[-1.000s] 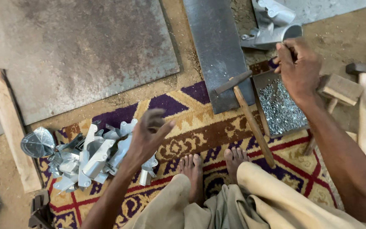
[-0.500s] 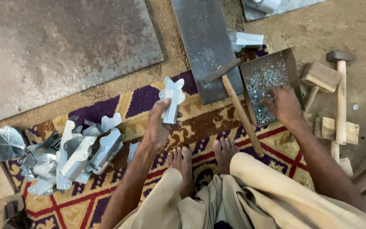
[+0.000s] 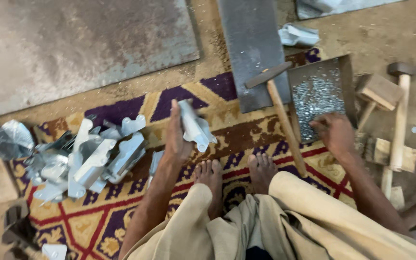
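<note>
Left hand clasps metal piece — right hand pinches in rivet tray, contents unclear.

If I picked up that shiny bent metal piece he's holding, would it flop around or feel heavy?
Probably not floppy: the bent metal piece keeps its folded shape in the left hand. It looks like thin sheet, so likely light; he lifts it with one hand. Its cut edges may be sharp, so grip carefully.

My left hand grips a bent sheet-metal piece, pale grey and shiny, tilted, lifted clear of the patterned rug. My right hand rests fingers-down in a dark open metal tray holding small silvery bits, fingertips touching them at the tray's near end.
</note>
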A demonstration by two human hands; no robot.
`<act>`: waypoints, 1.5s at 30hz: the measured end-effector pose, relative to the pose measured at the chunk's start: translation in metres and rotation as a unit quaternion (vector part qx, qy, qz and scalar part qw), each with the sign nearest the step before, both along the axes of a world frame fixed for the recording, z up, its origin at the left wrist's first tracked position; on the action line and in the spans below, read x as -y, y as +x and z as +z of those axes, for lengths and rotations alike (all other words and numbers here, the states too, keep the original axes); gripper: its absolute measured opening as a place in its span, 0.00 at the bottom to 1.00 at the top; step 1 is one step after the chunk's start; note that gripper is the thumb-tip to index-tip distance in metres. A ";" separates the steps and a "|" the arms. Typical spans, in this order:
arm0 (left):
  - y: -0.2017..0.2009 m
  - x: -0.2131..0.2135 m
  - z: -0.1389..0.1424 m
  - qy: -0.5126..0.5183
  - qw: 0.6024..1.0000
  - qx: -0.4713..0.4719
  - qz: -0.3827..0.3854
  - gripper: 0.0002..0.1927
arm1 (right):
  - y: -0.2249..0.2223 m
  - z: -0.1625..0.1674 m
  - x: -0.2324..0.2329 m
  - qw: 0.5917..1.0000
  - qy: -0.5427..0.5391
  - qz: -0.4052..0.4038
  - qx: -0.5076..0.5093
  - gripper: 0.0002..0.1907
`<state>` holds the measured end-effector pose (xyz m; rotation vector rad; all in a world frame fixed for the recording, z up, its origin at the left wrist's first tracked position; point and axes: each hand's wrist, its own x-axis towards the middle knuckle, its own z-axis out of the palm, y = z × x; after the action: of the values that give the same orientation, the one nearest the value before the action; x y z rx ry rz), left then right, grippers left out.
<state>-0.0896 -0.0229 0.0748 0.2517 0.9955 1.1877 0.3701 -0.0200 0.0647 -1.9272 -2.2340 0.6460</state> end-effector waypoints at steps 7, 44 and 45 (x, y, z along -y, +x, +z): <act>0.026 -0.003 0.039 0.064 0.969 -0.180 -0.155 0.53 | 0.009 0.009 0.001 0.996 0.043 -0.075 0.018 0.08; 0.030 0.022 0.015 0.014 0.937 -0.207 -0.282 0.69 | -0.158 0.044 -0.050 0.961 0.180 0.181 -0.109 0.08; 0.030 0.022 0.014 0.018 0.937 -0.203 -0.285 0.69 | -0.158 0.046 -0.050 0.960 0.180 0.183 -0.110 0.08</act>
<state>-0.0598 -0.0446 0.0891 0.7838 1.1512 0.6291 0.2121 0.0304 0.1102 -1.2261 -2.3775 0.4242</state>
